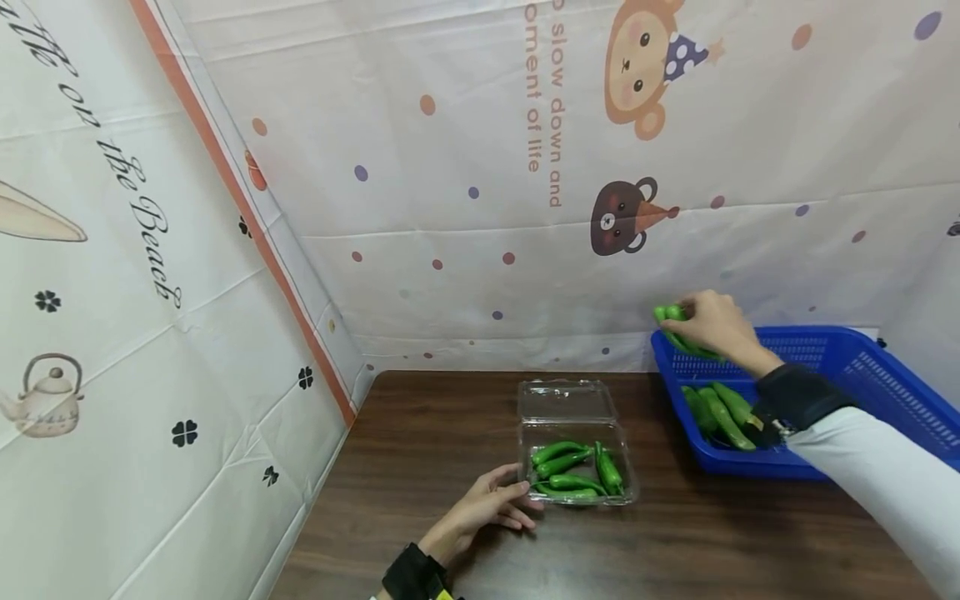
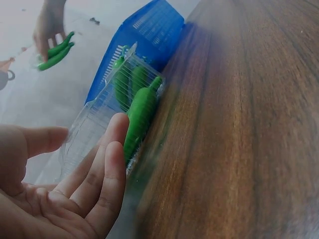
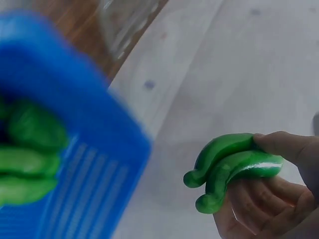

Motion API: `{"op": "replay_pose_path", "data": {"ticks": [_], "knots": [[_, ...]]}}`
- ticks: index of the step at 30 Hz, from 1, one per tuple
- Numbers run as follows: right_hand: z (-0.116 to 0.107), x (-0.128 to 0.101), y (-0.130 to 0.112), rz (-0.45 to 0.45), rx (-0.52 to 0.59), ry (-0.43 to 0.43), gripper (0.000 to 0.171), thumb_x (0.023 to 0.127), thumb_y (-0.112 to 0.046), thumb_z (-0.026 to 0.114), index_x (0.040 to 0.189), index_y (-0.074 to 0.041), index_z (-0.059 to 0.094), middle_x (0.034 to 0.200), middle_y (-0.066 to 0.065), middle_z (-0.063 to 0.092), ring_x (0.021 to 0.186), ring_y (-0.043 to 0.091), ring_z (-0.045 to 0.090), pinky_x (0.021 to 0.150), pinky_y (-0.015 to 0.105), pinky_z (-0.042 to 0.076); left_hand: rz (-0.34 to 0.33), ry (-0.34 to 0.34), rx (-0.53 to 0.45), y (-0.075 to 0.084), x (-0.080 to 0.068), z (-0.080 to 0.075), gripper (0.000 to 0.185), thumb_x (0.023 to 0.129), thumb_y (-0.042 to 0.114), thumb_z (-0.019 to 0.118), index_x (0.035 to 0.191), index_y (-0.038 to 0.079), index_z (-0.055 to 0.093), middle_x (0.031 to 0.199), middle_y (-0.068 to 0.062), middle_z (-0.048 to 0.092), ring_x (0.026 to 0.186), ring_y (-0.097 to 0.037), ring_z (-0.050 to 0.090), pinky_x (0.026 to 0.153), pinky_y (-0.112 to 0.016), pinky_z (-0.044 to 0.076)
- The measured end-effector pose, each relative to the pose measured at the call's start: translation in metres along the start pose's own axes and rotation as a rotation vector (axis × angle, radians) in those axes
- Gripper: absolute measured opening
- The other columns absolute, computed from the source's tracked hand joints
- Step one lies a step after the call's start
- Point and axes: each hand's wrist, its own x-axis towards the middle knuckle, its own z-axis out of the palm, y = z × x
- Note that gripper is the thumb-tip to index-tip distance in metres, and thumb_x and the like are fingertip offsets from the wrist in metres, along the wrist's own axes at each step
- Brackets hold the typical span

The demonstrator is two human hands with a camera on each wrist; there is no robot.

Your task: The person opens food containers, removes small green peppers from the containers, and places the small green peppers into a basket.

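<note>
Two shiny green peppers are pinched side by side between the thumb and fingers of my right hand, raised over the left rear edge of a blue plastic basket. More green peppers lie in the left part of that basket. A clear clamshell box stands on the table with its lid back and several green peppers inside. At the box's front left corner is my left hand, its fingers loosely bent against or close beside the wall; exact contact is unclear.
The dark wooden table extends to the left of the box. A printed white cloth hangs behind the table, and another cloth borders its left side. The basket occupies the table's right rear part.
</note>
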Motion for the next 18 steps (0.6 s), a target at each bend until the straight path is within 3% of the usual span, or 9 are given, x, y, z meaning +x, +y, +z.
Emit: {"op": "replay_pose_path", "data": {"ticks": [7,10,12,14,16,18], "knots": [[-0.007,-0.012,0.047,0.091,-0.017,-0.076,0.047,0.098,-0.027,0.067,0.114,0.018,0.066,0.104,0.038,0.068,0.067,0.028,0.063,0.055,0.034,0.045,0.006,0.009,-0.008,0.000,-0.003,-0.002,0.071,0.105,0.033,0.058,0.160,0.001,0.025,0.115,-0.020,0.076,0.075,-0.009,0.075,0.070,-0.021,0.060],[-0.005,-0.015,0.060,0.129,-0.005,-0.124,0.042,0.097,-0.028,0.066,0.103,0.014,0.069,0.081,0.026,0.068,0.063,0.024,0.057,0.054,0.033,0.041,0.005,0.009,-0.009,-0.001,-0.003,-0.002,0.073,0.105,0.034,0.059,0.160,0.001,0.025,0.115,-0.020,0.076,0.075,-0.009,0.075,0.071,-0.021,0.060],[-0.001,-0.016,0.068,0.152,0.013,-0.175,0.037,0.097,-0.028,0.065,0.094,0.008,0.069,0.064,0.008,0.060,0.057,0.020,0.054,0.052,0.032,0.040,0.002,0.008,-0.010,-0.001,-0.003,-0.001,0.073,0.105,0.034,0.059,0.160,0.001,0.025,0.115,-0.019,0.076,0.075,-0.009,0.075,0.071,-0.022,0.060],[0.003,-0.017,0.075,0.172,0.021,-0.236,0.033,0.097,-0.027,0.065,0.092,0.006,0.069,0.058,-0.001,0.051,0.054,0.018,0.054,0.051,0.032,0.043,0.000,0.006,-0.011,-0.001,-0.003,-0.001,0.073,0.105,0.034,0.059,0.161,0.001,0.024,0.115,-0.019,0.076,0.075,-0.009,0.075,0.071,-0.022,0.060],[0.007,-0.018,0.082,0.195,0.026,-0.307,0.031,0.097,-0.024,0.065,0.094,0.007,0.068,0.060,-0.001,0.050,0.056,0.019,0.058,0.052,0.033,0.050,-0.002,0.003,-0.011,-0.001,-0.003,-0.001,0.074,0.105,0.035,0.059,0.161,0.002,0.024,0.115,-0.019,0.076,0.075,-0.009,0.075,0.072,-0.022,0.061],[0.011,-0.019,0.088,0.210,0.032,-0.378,0.031,0.096,-0.020,0.065,0.099,0.011,0.066,0.069,0.009,0.058,0.064,0.025,0.064,0.057,0.038,0.058,-0.003,0.001,-0.008,-0.001,-0.003,-0.001,0.075,0.104,0.036,0.060,0.161,0.001,0.024,0.115,-0.019,0.076,0.075,-0.009,0.075,0.072,-0.023,0.061]]}}
